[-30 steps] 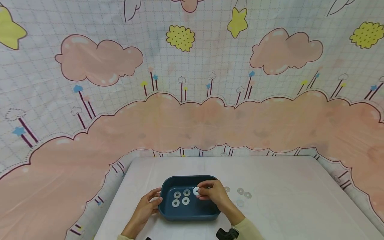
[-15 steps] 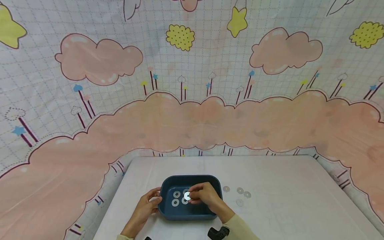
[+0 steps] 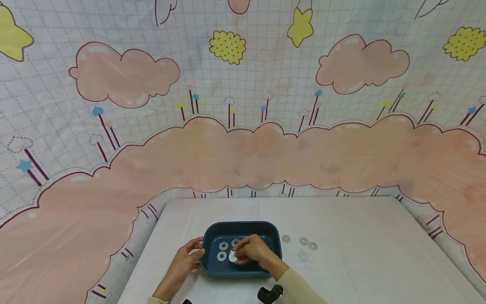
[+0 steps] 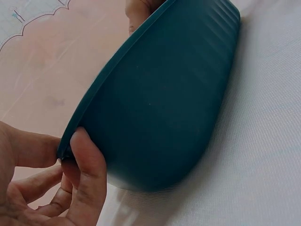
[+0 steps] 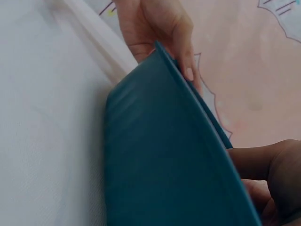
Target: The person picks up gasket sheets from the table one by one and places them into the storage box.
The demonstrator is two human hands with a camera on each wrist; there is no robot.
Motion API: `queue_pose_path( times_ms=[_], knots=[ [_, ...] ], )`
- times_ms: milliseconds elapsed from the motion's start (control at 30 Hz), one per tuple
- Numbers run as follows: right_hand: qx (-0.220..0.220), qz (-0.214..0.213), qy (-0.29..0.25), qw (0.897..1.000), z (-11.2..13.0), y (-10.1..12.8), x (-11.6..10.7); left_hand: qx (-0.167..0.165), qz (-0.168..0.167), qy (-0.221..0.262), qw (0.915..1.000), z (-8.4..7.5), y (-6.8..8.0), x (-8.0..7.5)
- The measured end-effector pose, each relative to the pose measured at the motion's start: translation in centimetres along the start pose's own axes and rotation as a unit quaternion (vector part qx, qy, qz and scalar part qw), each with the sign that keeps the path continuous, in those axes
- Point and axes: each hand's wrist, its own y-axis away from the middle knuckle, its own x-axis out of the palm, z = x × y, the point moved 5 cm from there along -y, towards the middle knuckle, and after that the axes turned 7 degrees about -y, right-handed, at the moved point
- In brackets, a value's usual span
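Observation:
A dark blue rectangular tray stands on the white table. My left hand grips its left rim; in the left wrist view the thumb presses the outer wall and the fingers curl at the rim. My right hand reaches down inside the tray, its fingertips pinching a bright flat washer low over the tray floor. That washer overlaps the spot of another one. Flat metal washers lie on the floor beside it: a rear-left washer, a front-left washer and a partly hidden washer.
Right of the tray several loose discs lie on the table: a near disc, a pair of discs and a pale disc. A cartoon-printed cloth hangs behind. A black device sits on the right wrist.
My right hand has moved left and toward the front inside the tray, carrying the pinched washer down beside the others. The left hand and the tray stay in place.

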Motion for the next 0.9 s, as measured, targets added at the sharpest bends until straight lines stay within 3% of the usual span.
queue_pose_path(
  times_ms=[467, 900],
  knots=[
    [0.021, -0.019, 0.074, 0.997, -1.4, -0.5, 0.2, 0.003, -0.002, -0.010, 0.9999, -0.2, 0.2, 0.0],
    [0.023, -0.032, 0.102, 0.994, -1.4, -0.2, 0.0, 0.001, -0.005, -0.011, 0.9999, 0.1, 0.0, 0.1]
  ],
)
